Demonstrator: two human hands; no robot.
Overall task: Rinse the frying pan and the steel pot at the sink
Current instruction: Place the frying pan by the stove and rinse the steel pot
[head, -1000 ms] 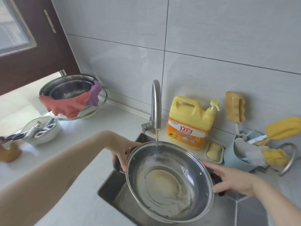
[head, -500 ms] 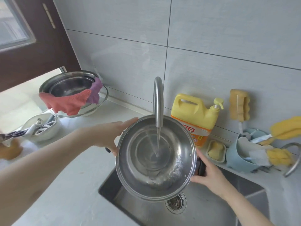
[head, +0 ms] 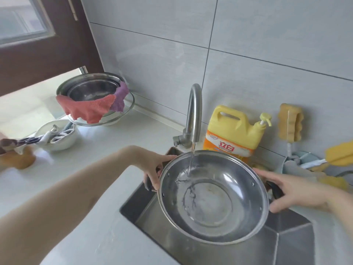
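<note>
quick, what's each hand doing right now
Left hand: grips the left handle of the pot.
Right hand: holds the pot's right handle, fingers loosely curled round it.

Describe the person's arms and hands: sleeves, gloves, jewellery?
Both forearms are bare as far as the frame shows, no sleeves in view. The left hand and right hand wear no gloves. No watch, bracelet or ring is visible; motion blur hides finer detail.

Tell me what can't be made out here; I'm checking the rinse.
Head view only:
- Sink drain: hidden beneath the steel pot.
- Left hand grip on its handle: fingers curl behind the rim.
- Soap dish: hidden behind the pot.
- Brush holder: blurred, near the right edge.
</note>
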